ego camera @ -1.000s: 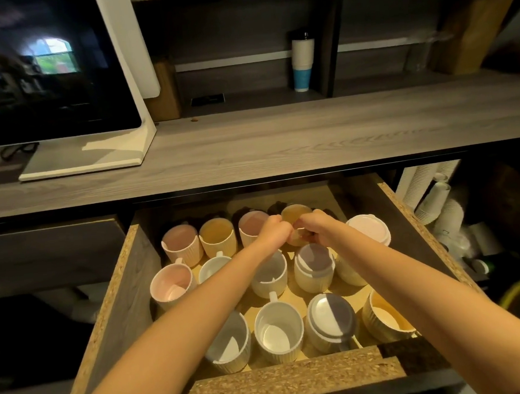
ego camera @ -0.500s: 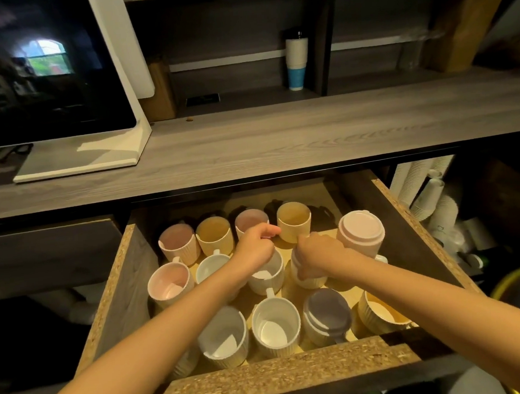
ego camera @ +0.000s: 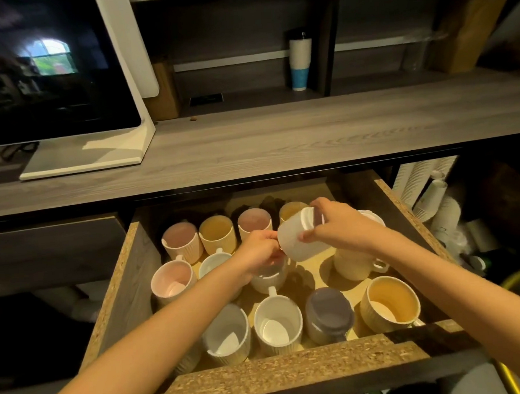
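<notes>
An open wooden drawer [ego camera: 117, 286] holds several ribbed mugs in white, pink and yellow. My right hand [ego camera: 337, 225] grips a white ribbed mug [ego camera: 298, 240] lifted above the drawer and tilted on its side, its mouth towards the hand. My left hand [ego camera: 258, 252] is curled against the mug's left side, over a white mug [ego camera: 269, 277] that stays in the drawer; its exact hold is hidden. A bare patch of drawer floor [ego camera: 311, 273] shows beneath the raised mug.
A grey wooden counter [ego camera: 279, 137] runs above the drawer, with a white-framed screen [ego camera: 43, 67] at the left and a white and blue tumbler [ego camera: 300, 63] on the shelf behind. Stacks of paper cups [ego camera: 430, 191] lie right of the drawer. A lidded mug [ego camera: 328, 313] sits near the front.
My right hand has lifted the white mug out of the drawer's middle row and tipped it sideways. My left hand moved right to meet the mug.
</notes>
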